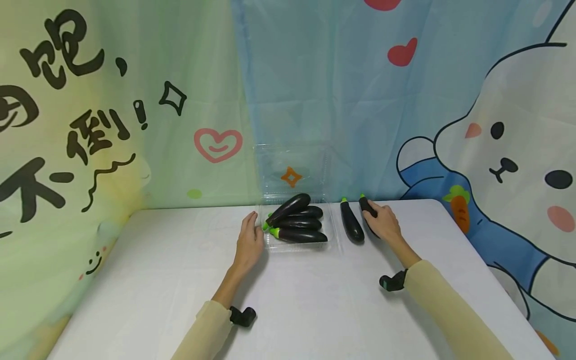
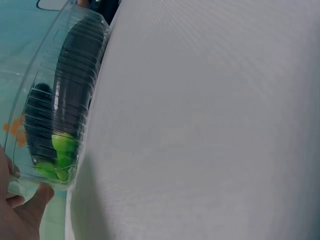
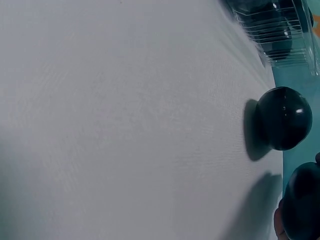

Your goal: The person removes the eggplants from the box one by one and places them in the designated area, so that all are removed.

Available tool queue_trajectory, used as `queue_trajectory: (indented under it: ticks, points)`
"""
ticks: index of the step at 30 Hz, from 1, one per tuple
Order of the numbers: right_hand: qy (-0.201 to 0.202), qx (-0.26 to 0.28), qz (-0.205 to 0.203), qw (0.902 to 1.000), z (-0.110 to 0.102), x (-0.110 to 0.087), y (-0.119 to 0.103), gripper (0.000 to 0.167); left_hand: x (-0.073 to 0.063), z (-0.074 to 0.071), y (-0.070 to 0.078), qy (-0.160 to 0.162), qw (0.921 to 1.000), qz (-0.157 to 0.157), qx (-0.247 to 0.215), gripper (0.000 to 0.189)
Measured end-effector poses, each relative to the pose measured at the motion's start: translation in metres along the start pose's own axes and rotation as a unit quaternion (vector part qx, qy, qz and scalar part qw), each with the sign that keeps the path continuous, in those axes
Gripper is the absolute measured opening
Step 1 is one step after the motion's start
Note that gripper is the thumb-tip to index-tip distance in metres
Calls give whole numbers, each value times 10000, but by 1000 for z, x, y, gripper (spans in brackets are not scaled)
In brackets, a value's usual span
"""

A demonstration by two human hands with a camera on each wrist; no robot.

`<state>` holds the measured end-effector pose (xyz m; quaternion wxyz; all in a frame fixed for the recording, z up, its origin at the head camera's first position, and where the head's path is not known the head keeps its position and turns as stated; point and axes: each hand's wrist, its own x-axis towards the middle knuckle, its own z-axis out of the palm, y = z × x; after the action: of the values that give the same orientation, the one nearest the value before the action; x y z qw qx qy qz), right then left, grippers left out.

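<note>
A clear plastic clamshell box (image 1: 333, 235) stands at the table's far edge, its lid raised at the back. Several dark eggplants (image 1: 300, 235) with green stem ends lie piled in it. My left hand (image 1: 250, 244) rests against the box's left end, fingers extended; in the left wrist view, its thumb (image 2: 44, 194) touches near the lower corner. To the right of the box, one loose eggplant (image 1: 352, 222) lies on the table. Beyond that, my right hand (image 1: 382, 221) grips another eggplant (image 3: 302, 202) from above, its green tip pointing away from me.
A white cloth covers the table (image 1: 297, 300). Directly behind its far edge hangs a printed curtain (image 1: 288, 75) with hearts, writing and a cartoon animal. Black wrist cameras (image 1: 243, 317) are strapped on both wrists.
</note>
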<state>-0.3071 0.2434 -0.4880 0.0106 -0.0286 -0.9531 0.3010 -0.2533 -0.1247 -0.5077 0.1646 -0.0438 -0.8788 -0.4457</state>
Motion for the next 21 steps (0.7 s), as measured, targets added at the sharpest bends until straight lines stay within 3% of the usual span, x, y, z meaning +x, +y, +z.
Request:
queue_trajectory:
  ticks: [8,21]
  points:
    - [-121,-80,42,9999,0,4,2,60,0,0,2,-65,9999,-56,-53,46]
    - [53,-19,100,9999,8,8,9,59,-1,-1,2,-75,9999,-83,-56,46]
